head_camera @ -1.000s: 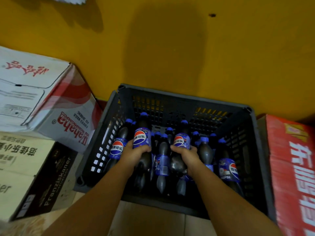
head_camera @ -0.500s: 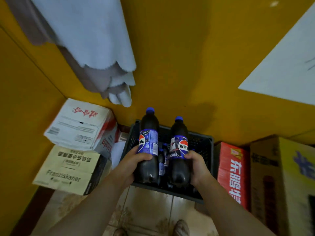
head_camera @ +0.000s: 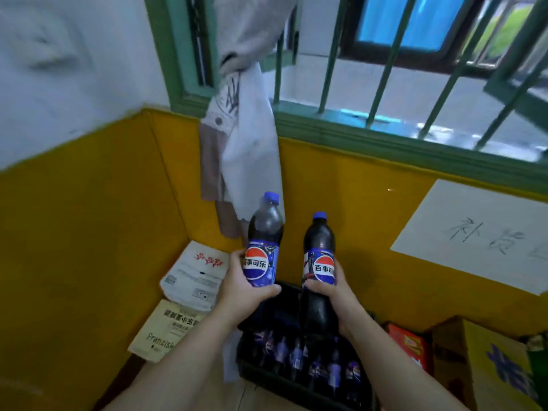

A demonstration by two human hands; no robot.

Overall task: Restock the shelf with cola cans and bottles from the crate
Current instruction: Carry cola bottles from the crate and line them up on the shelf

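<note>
Both bottles have risen clear of the crate (head_camera: 299, 381) (more bottles inside); left hand (head_camera: 241, 293) grips left bottle (head_camera: 262, 247), right hand (head_camera: 336, 298) grips right bottle (head_camera: 318, 262), blue-capped, dark.

Both forearms are bare to the frame's edge, no sleeves showing; left hand (head_camera: 240, 287) and right hand (head_camera: 336, 295) wear nothing.

yellow wall (head_camera: 89, 232), barred green window (head_camera: 385, 84)
</note>
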